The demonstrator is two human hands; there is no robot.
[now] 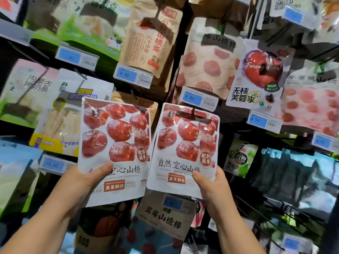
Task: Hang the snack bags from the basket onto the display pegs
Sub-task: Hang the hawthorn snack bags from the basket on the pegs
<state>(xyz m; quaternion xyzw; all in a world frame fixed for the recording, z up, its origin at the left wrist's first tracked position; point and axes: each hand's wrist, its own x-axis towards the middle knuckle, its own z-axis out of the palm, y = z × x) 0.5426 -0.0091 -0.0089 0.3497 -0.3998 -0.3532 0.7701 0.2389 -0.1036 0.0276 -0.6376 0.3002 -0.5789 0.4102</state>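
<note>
Left hand (80, 182): you grip the left bag (114, 143) at its lower corner, thumb across the front.
Right hand (214, 191): you grip the right bag (185, 149) at its lower right edge, thumb on the front.
Left bag: flat, glossy plastic pouch, rectangular, white with red fruit print. It is down-left of the peg (192, 111) and clear of it.
Right bag: same pouch, slightly tilted, with its top strip at the peg, a thin dark rod.
Hard to tell: whether the peg is through the hang hole.
Hidden: your fingers are behind both pouches, and your thumbs cover some print.
Blurred: the shelf bags around the peg.
</note>
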